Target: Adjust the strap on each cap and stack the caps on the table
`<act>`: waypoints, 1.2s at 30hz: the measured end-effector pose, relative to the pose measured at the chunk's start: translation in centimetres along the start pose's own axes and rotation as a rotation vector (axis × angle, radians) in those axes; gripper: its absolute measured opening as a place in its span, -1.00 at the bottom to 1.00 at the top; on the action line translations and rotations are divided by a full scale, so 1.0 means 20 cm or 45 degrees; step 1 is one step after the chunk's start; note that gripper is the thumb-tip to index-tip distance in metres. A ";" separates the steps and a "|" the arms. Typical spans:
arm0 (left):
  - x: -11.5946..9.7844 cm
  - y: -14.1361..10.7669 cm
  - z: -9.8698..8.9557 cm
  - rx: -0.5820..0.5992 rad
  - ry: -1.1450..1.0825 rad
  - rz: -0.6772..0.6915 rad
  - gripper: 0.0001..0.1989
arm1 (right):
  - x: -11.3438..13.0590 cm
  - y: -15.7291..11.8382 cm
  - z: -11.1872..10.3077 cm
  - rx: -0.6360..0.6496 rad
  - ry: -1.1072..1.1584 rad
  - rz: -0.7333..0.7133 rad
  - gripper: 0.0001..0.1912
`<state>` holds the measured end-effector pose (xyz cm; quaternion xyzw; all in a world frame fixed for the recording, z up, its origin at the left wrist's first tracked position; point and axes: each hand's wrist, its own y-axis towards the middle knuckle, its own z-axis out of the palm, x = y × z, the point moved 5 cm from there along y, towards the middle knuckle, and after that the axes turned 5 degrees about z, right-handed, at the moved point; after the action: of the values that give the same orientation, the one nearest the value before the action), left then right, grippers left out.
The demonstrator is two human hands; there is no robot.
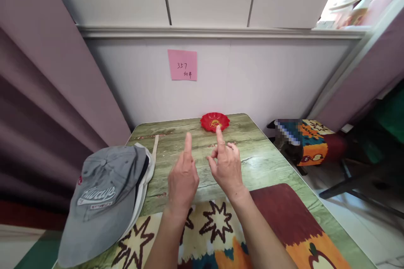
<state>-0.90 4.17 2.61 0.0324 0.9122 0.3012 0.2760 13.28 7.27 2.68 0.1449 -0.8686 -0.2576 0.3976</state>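
I had both hands over the table (268, 155), near the middle of the frame. My right hand (225, 164) had its index finger stretched out and the others loosely bent, with nothing visible in its grasp. My left hand (183, 178) pointed the same way, but its remaining fingers were tucked out of sight, so I could not tell whether they were closed. The red dish (208, 121) sat at the table's far end, just above centre in the frame; my right fingertip overlapped its near rim, though I could not tell whether they touched.

A careless forward poke could have shoved the dish at the wall (236, 75), since it looked light. Pressing on its scalloped rim might have tipped it. At lower left, the grey cap (109, 172) lay on a white cap (149, 176) by the table's left edge, where an outward swing of my left elbow could have knocked them off. At the bottom, my forearms passed over the patterned cloth (217, 222); dragging them across it might have rumpled it.
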 end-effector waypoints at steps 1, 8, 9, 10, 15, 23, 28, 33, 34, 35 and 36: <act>0.00 0.00 0.02 0.057 0.051 0.015 -0.45 | -0.01 0.00 0.01 0.047 -0.042 0.027 -0.50; 0.06 -0.04 0.11 0.715 0.316 -0.126 -0.66 | -0.06 -0.01 0.01 0.531 -0.371 0.337 -0.66; 0.06 -0.05 0.11 0.799 0.365 -0.143 -0.67 | -0.05 -0.02 0.00 0.595 -0.395 0.340 -0.69; 0.05 -0.06 0.11 0.852 0.393 -0.154 -0.69 | -0.04 -0.02 -0.01 0.644 -0.413 0.343 -0.73; -0.01 -0.03 0.05 0.735 0.356 -0.199 -0.62 | 0.00 -0.02 -0.06 0.697 -0.428 0.336 -0.79; -0.01 -0.01 -0.01 0.390 -0.005 -0.177 -0.77 | 0.02 0.00 -0.08 0.496 -0.243 0.348 -0.77; 0.00 -0.01 0.00 0.278 -0.925 -0.497 -0.36 | 0.02 0.01 -0.14 0.253 -0.052 0.451 -0.36; 0.01 -0.05 0.05 0.341 -1.219 -0.764 -0.17 | 0.00 0.00 -0.09 0.384 0.274 0.614 -0.20; 0.01 -0.05 0.05 0.343 -1.184 -0.757 -0.16 | -0.01 0.00 -0.08 0.410 0.294 0.639 -0.19; 0.02 -0.05 0.05 0.344 -1.149 -0.745 -0.16 | -0.01 0.00 -0.07 0.426 0.302 0.656 -0.18; 0.02 -0.05 0.06 0.345 -1.121 -0.736 -0.16 | -0.02 0.01 -0.06 0.433 0.303 0.666 -0.18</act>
<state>-0.56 3.99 1.07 -0.0614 0.7126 0.0508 0.6970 14.42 7.11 3.19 0.0104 -0.8545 0.0204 0.5189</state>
